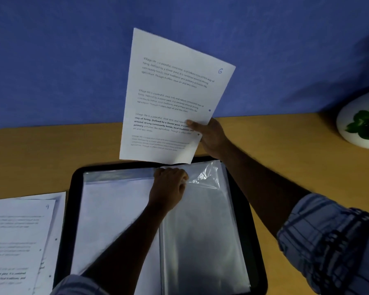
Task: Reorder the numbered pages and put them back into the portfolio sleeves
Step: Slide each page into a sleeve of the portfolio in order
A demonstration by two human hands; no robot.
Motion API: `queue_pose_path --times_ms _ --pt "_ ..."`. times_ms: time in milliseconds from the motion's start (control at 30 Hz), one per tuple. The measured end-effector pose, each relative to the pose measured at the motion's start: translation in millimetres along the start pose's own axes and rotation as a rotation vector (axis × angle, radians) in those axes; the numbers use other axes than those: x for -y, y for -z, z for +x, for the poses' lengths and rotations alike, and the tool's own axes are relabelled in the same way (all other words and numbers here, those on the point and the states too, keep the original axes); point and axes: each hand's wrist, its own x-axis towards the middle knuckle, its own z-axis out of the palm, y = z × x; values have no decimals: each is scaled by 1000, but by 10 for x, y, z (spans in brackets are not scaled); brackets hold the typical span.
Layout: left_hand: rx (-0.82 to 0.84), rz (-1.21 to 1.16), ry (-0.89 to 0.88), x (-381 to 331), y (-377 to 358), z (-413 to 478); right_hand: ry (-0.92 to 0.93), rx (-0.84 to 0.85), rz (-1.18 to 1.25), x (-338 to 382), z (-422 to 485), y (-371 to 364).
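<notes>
A black portfolio [70, 209] lies open on the wooden table, its clear sleeves showing. My left hand [168, 186] pinches the top edge of the right-hand clear sleeve [202, 231], which is crumpled and lifted near its top. My right hand [209, 137] holds up a printed page marked 6 [170, 96] by its lower right edge. The page hangs above the portfolio's top edge, tilted, with its bottom edge just over my left hand. The left-hand sleeve [113, 220] holds a white sheet.
A stack of loose pages [19, 241], the top one marked 9, lies on the table left of the portfolio. A white pot with a green plant [360, 122] stands at the far right. A blue wall [62, 60] rises behind the table [41, 158].
</notes>
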Motion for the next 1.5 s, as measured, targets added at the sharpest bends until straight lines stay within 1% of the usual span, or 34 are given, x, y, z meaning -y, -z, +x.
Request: queue_pose_path --times_ms 200,300,400,467,567,633,700,733,767,800,867,900,933,1067,1300,1433,1500 --pt "3 9 -25 2 22 36 -55 -3 -211 -191 -55 336" --pt "-6 -13 -48 16 13 35 -58 -32 -288 -162 -88 571" --pt "-11 -39 -77 32 31 60 -69 -23 -375 -74 -44 761" --pt "-8 -92 -86 56 56 105 -77 5 -395 -19 -6 840" --pt "0 -246 -48 104 161 182 -105 69 -377 49 25 890" --pt "-71 -335 35 183 240 233 -125 97 -389 80 44 910" --pt "-180 -436 260 325 312 310 -139 112 -394 100 50 925" --pt "-196 -480 394 419 337 358 -143 120 -398 107 51 927" --pt "-162 -512 500 506 357 413 -144 129 -403 112 52 934" --pt "-86 -523 552 579 371 467 -145 143 -406 117 55 936" --pt "85 -529 545 681 370 546 -152 159 -406 123 59 933" --pt "124 -535 538 697 372 563 -155 160 -405 123 60 935" --pt "131 -533 549 716 370 571 -155 162 -401 120 62 937" --pt "60 -542 575 697 370 559 -144 163 -396 136 65 938" --pt "27 -542 588 607 351 518 -107 120 -388 159 102 914" --pt "114 -496 522 591 362 504 -123 129 -418 159 108 907" --pt "121 -489 505 599 389 480 -132 120 -420 126 91 911"
